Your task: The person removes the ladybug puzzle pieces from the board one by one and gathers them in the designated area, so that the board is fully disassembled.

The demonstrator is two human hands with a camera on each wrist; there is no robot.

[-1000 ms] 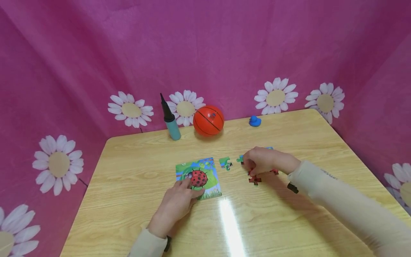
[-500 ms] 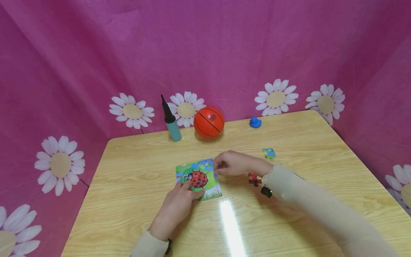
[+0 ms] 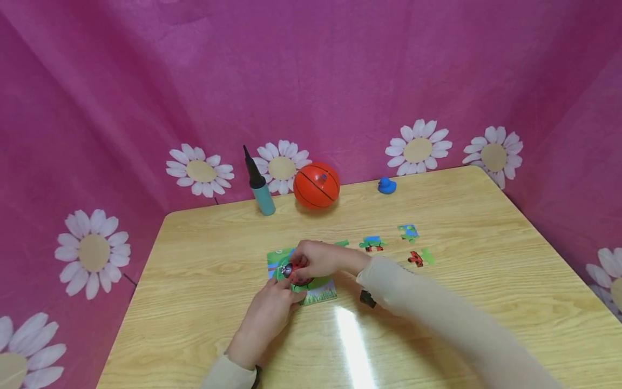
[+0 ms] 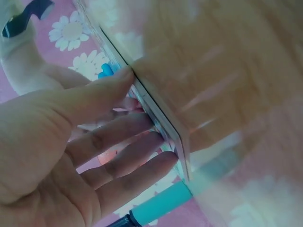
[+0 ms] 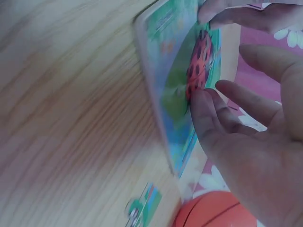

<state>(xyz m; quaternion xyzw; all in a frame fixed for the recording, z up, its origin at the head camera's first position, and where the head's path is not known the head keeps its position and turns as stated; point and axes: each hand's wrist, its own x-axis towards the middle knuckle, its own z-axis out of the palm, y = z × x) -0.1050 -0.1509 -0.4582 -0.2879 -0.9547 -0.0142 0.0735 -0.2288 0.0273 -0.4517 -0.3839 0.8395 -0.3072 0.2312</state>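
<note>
My left hand point(image 3: 268, 310) rests at the near left edge of a square ladybug picture board point(image 3: 322, 294). In the left wrist view its fingers point(image 4: 130, 182) lie fairly straight with their tips at the board's edge. My right hand point(image 3: 323, 259) is over the board, its thumb and fingertips at the printed ladybug point(image 5: 196, 71). No loose piece shows between its fingers. To the right lie loose jigsaw pieces: a green one point(image 3: 342, 243), a blue-green one point(image 3: 373, 242), a blue one point(image 3: 408, 232) and a red-green one point(image 3: 421, 257). The right forearm hides part of the table.
At the back of the wooden table point(image 3: 194, 254) stand a teal hand pump point(image 3: 264, 199), an orange toy basketball point(image 3: 317, 185) and a small blue rubber duck point(image 3: 386, 185). A pink flowered curtain point(image 3: 340, 81) hangs behind.
My right hand has moved left from the loose pieces, past the board's right edge, onto the ladybug picture. The left hand has stayed at the board.
</note>
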